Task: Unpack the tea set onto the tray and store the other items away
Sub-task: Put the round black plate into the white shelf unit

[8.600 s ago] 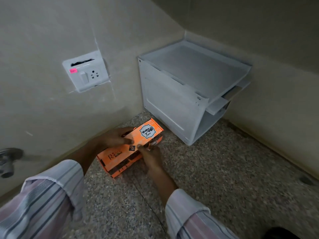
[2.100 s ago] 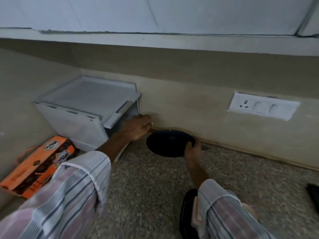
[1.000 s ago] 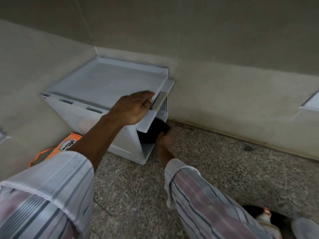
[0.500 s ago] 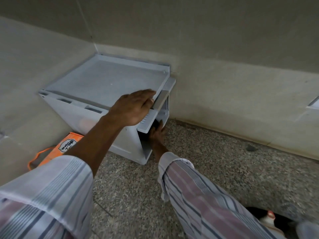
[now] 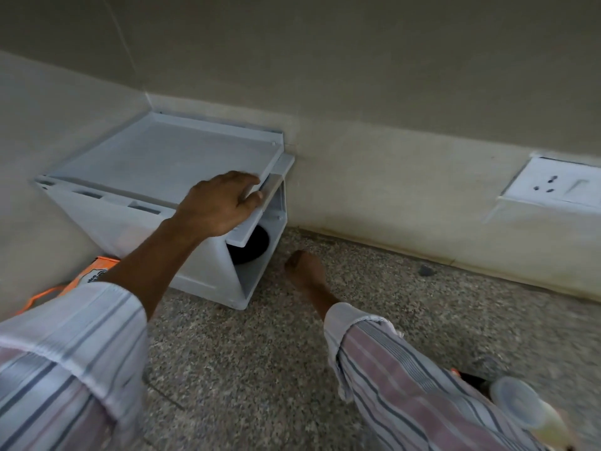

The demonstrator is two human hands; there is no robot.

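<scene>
Found the black plate [image 5: 249,246] already inside the white cabinet [image 5: 208,268], leaning on edge in the lower compartment, half hidden by the raised flap [image 5: 260,206]. Judged it stiff, smooth and probably breakable, light enough for one hand. Judged the rim the only place to grip, pinched between thumb and fingers, since the glossy face offered nothing to hold.

Saw the left hand [image 5: 218,206] laid palm-down on that flap, fingers draped over its front edge, apparently propping it open. Saw the right hand [image 5: 305,271] just outside the opening, loosely curled, holding nothing and not touching the plate.

Noted a narrow mouth on the cabinet, bounded by the flap above, a side post toward the wall and the sloped panel on the near side. Reckoned any further item would need to go in low and edge-first to miss the flap, and that the leaning plate might roll or tip if nudged.

Noted the cabinet tucked into the corner, with walls close behind and to the left. Spotted the orange box [image 5: 94,277] beside it on that side. Found the speckled surface [image 5: 422,320] bare in front and to the right. Made out a pale bottle [image 5: 517,402], blurred, at the lower right, and a wall socket [image 5: 553,187] well clear above.
</scene>
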